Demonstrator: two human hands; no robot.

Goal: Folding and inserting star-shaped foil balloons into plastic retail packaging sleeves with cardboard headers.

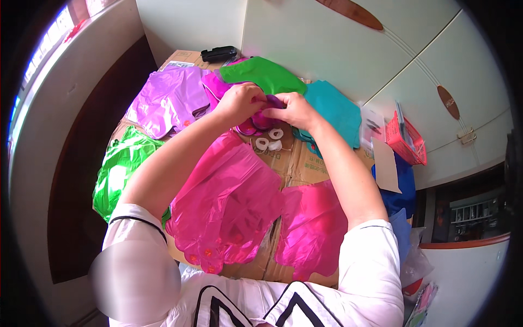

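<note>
Both hands pinching one purple piece, far-middle of the cardboard

Person in a white top with black trim, both arms stretched forward over the cardboard point(310, 170). Left hand point(243, 103) curled, fingers gripping the purple piece point(262, 121) from its left; exact fingertip contact hidden from me. Right hand point(296, 111) on the other side of it, thumb pointing in toward the left hand, thumb and fingers pinched on the same piece. Hands nearly meet. Piece is dark purple on top, magenta lower down, bunched up; can't make out its full shape.

Just this side of it: two white rings point(262, 144) and a small white scrap point(275, 146) on the cardboard. Behind the hands, green material point(267, 75) lying partly over magenta material point(213, 86). Teal stack point(336, 113) to the right, shiny lilac pile point(169, 101) to the left, shiny green pile point(124, 169) nearer on the left. Two shiny pink pieces, the larger point(226, 201) between the forearms, the smaller point(310, 229) beside it near the right forearm. Black device point(219, 53) at the far edge. Red basket point(417, 146) on the right, against the white cabinet point(338, 46)
</note>
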